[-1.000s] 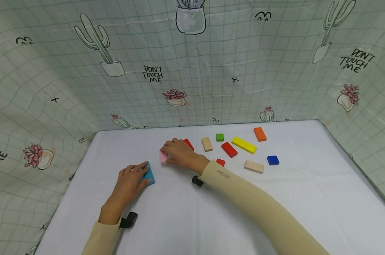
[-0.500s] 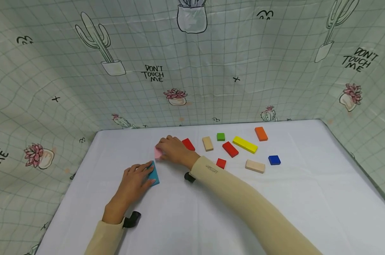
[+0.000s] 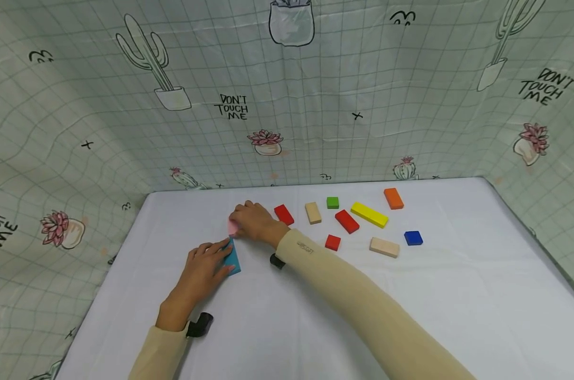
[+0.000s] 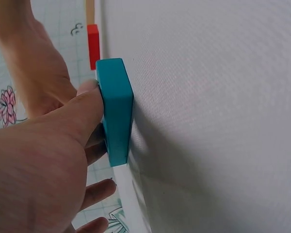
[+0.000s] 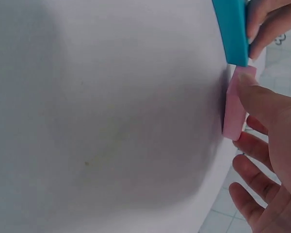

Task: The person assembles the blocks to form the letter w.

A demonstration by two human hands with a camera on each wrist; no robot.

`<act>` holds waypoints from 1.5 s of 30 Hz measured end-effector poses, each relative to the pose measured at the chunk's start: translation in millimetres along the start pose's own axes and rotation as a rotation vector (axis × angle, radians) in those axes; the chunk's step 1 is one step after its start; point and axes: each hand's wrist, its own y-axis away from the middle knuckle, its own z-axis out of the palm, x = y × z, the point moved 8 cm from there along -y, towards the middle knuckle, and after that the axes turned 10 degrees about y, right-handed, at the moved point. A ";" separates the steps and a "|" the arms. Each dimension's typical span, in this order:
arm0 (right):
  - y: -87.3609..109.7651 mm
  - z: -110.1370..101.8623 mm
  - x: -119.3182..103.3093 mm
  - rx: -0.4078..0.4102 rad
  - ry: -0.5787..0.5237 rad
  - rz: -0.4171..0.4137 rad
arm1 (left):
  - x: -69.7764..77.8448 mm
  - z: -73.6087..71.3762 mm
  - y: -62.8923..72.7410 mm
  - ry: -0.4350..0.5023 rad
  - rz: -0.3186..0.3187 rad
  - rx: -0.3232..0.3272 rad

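Observation:
My left hand [image 3: 201, 269] pinches a blue wooden block [image 3: 232, 260] on the table, left of centre; in the head view its visible side slants like a triangle. The left wrist view shows the thumb against the thick blue block [image 4: 118, 114]. Just beyond it, my right hand [image 3: 257, 221] holds a pink block [image 3: 232, 227] between thumb and fingers, and the hand covers much of it in the head view. In the right wrist view the pink block [image 5: 234, 112] lies end to end with the blue block [image 5: 234, 36], their near corners right at each other.
Right of the hands lie a red block [image 3: 284, 215], a plain wooden block [image 3: 313, 213], a green block [image 3: 332, 202], a long yellow block [image 3: 370, 215], an orange block [image 3: 393, 198] and a blue square block [image 3: 413, 238]. A patterned curtain [image 3: 306, 95] rises behind the white table [image 3: 292, 316].
My right hand has slid the pink block leftward, toward the far end of the blue block. My left hand has shifted slightly right with the blue block, and the gap between the blocks has narrowed.

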 end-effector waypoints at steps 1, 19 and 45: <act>-0.2 0.1 -0.3 -0.003 0.003 0.003 | -0.3 0.4 -0.1 0.001 -0.001 -0.001; -4.8 5.4 -2.9 0.001 0.005 -0.016 | -1.8 -1.4 0.1 0.025 -0.016 -0.009; -7.6 14.0 -19.4 -0.034 -0.021 -0.044 | -2.9 -0.5 -3.8 -0.002 0.002 0.003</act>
